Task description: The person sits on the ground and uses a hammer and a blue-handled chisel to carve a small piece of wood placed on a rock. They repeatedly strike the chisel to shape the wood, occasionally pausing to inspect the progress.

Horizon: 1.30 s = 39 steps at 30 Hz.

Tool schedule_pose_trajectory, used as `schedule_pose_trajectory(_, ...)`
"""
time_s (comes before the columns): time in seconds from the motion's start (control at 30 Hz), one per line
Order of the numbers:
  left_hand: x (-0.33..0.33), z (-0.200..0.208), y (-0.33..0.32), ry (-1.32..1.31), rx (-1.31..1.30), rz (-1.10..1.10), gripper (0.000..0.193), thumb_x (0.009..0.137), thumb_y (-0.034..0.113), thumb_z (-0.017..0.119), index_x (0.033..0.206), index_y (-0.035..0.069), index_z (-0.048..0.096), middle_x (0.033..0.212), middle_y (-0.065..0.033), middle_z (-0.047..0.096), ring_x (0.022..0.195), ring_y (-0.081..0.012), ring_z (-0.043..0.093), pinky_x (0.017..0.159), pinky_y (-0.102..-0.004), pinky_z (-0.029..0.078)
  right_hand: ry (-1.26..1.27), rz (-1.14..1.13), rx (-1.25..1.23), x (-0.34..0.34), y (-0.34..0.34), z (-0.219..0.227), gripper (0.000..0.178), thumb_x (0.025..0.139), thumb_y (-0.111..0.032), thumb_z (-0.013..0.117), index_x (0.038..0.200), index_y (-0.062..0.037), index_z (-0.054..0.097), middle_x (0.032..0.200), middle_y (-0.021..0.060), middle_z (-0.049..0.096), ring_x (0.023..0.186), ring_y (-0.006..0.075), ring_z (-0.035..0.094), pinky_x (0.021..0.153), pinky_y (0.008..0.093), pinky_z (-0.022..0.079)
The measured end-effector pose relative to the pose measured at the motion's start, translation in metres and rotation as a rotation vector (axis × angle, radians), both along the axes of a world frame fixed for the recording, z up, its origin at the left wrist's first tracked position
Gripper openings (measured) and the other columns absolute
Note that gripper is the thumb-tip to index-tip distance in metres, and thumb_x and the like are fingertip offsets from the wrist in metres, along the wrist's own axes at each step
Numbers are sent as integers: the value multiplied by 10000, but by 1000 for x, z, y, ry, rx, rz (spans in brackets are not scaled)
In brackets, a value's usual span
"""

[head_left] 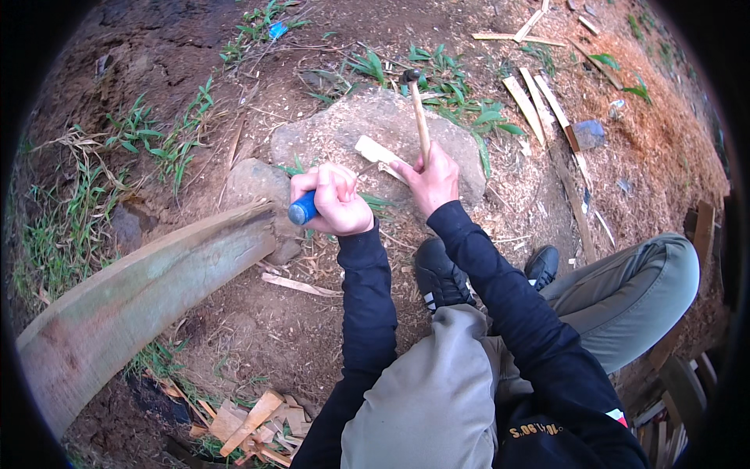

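My left hand (pixel 337 199) is closed around the blue handle of a chisel-like tool (pixel 303 209). Its thin shaft points right, toward a pale piece of wood (pixel 376 149) lying over a flat stone (pixel 312 145). Closed on a slim wooden-handled hammer (pixel 420 121), my right hand (pixel 434 181) sits just right of the tool's tip. The hammer's small dark head points away from me. My right thumb lies against or very near the pale wood; whether it grips the wood too, I cannot tell.
A long curved plank (pixel 156 289) slants in from the left, its end by a smaller stone (pixel 254 184). Wood offcuts (pixel 250 426) pile up at lower left. Several thin slats (pixel 539 105) and sawdust (pixel 664 141) lie at right. My shoe (pixel 441 275) is close below my hands.
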State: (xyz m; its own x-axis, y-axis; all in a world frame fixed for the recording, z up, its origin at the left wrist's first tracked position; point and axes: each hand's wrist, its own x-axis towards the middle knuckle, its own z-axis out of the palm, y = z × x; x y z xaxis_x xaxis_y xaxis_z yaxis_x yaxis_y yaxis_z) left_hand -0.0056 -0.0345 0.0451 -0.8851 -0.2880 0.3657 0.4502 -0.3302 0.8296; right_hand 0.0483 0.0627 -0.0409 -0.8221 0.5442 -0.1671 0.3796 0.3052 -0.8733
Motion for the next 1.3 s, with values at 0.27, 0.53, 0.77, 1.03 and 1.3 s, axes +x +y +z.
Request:
schedule_pose_trajectory(0.27,1,-3,11,-15,-31,61,248,877,31,533,686,74,381,487,11,358,386,-74,337,380,-234,277,12,-8,54,2,4,-4,471,712,-297,867,763,-46,472,626,93,552,566,241,572,568,372,479)
schedule_pose_trajectory(0.53,-4,-3,5,-44,5,107,238,866,10,543,703,71,382,480,7,362,385,-72,339,376,-224,280,20,0,56,-1,-2,0,461,716,-281,863,755,-46,468,634,102,546,582,257,576,572,383,470)
schedule_pose_trajectory(0.77,-1,-6,7,32,45,106,215,857,-21,541,729,60,390,526,-6,386,404,-79,364,374,-217,288,25,13,38,-1,-2,-2,469,711,-288,866,747,-46,466,629,107,537,568,265,566,557,384,465)
schedule_pose_trajectory(1.03,11,-16,16,-20,54,146,168,811,27,557,772,65,399,549,-9,374,423,-90,350,414,-242,292,-35,103,74,2,15,8,416,771,-273,810,810,-26,477,672,148,550,645,362,599,592,444,470)
schedule_pose_trajectory(1.3,-9,-29,3,4,-300,330,132,755,37,574,675,50,469,574,-59,524,432,-125,452,421,-266,359,117,554,118,8,95,160,254,952,-217,604,839,3,546,608,167,530,513,315,550,503,400,422)
